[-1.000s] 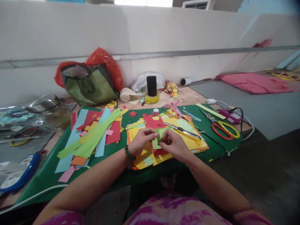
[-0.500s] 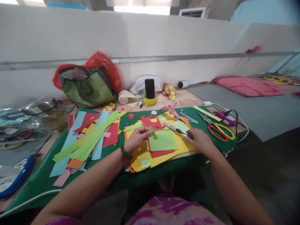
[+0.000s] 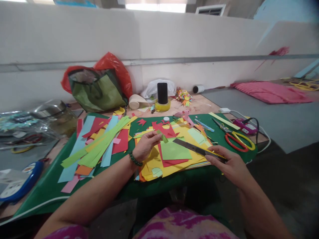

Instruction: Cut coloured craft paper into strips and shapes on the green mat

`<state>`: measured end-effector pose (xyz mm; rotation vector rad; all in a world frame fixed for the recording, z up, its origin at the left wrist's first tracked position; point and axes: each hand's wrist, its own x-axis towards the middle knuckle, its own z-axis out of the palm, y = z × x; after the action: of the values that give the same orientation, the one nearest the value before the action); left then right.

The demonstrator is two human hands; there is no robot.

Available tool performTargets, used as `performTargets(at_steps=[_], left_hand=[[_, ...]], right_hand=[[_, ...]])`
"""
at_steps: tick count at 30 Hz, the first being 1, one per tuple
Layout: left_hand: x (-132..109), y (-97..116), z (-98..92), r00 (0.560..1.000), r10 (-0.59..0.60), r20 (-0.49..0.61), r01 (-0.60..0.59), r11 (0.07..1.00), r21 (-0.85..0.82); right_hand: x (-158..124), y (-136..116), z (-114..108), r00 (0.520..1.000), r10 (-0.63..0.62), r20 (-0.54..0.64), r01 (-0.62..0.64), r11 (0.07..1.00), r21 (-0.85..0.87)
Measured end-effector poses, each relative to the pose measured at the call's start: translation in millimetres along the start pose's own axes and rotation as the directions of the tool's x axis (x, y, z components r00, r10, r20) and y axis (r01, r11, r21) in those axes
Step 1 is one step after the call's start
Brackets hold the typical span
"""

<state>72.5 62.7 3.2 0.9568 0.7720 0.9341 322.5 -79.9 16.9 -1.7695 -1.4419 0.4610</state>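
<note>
Between the fingertips of my left hand (image 3: 147, 144) is a small green paper piece (image 3: 163, 137), pinched above the work pile. My right hand (image 3: 228, 162) grips a utility knife (image 3: 190, 146) by its rear end, its long dark front pointing left over the papers. Beneath the knife's tip lies a light green paper sheet (image 3: 176, 151), on top of a red paper sheet (image 3: 174, 162). Both rest on a stack of yellow paper (image 3: 149, 166). Part of the knife's handle is hidden by my fingers.
Coloured paper strips (image 3: 97, 151) lie heaped on the green cloth (image 3: 54, 186) at left. Red-and-yellow-handled scissors (image 3: 236, 141), a pink glue gun (image 3: 184, 117) and a pen (image 3: 204, 126) lie at right. Behind stand a phone (image 3: 162, 93) on yellow tape (image 3: 162, 106) and a bag (image 3: 97, 91).
My right hand has moved right and toward me, lifting and turning the knife so its dark side shows. My left hand keeps the green paper piece, now tilted. The whole view has shifted slightly.
</note>
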Motion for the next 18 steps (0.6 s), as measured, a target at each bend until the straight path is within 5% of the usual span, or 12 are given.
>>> performTargets(at_steps=[18], left_hand=[[-6.4,-3.7,5.1,0.989,0.02,0.147,-0.04,0.991,0.13]], right_hand=[[5.2,-7.5,6.9,0.984,-0.158,0.087,0.168,0.977,-0.131]])
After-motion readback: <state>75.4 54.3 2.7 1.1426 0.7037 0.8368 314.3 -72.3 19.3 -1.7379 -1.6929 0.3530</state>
